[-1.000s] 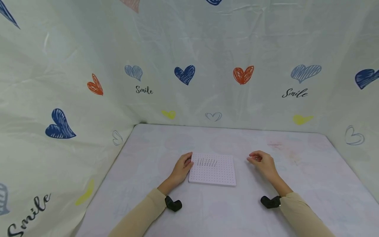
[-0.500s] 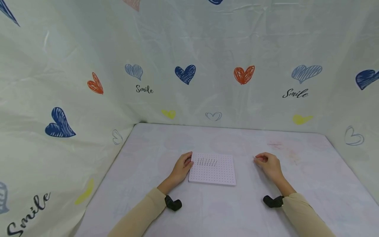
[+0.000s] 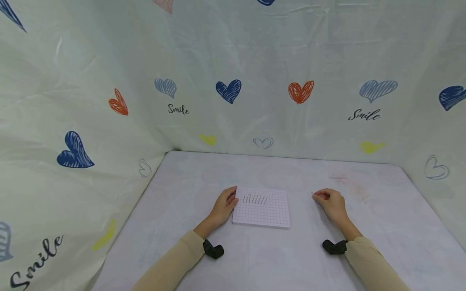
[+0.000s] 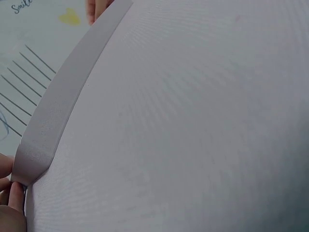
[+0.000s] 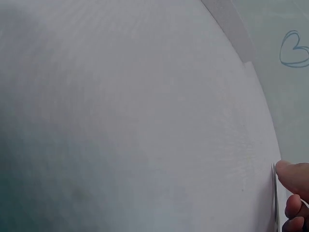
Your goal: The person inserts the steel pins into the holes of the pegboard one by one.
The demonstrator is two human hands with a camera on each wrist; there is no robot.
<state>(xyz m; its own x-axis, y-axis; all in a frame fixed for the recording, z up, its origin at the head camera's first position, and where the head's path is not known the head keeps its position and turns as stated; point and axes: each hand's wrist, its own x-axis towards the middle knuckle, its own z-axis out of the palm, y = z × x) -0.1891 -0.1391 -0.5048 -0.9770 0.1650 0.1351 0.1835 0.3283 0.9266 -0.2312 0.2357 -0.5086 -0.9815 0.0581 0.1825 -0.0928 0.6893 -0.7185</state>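
A white pegboard [image 3: 262,216] with a grid of small holes lies on the table. Thin dark metal pins [image 4: 40,59], several of them, stand in a row along its upper left part, leaning slightly. My left hand [image 3: 221,208] grips the board's left edge, thumb on top and fingers at the side. Well to the right of the board, my right hand [image 3: 331,205] pinches a thin metal pin [image 5: 275,193] between thumb and fingers, just over the table. Only a faint tip of that pin shows in the head view; the curled fingers hide part of it.
The table [image 3: 276,258] has a white cover with a faint reddish stain at the back right. A white curtain [image 3: 262,56] printed with hearts surrounds it at the back and sides. A black wrist camera [image 3: 213,249] sits on each wrist.
My right hand has shifted slightly right and a little nearer, away from the board, then stayed almost still. A thin tip now shows at its fingers. The left hand and board have not moved.
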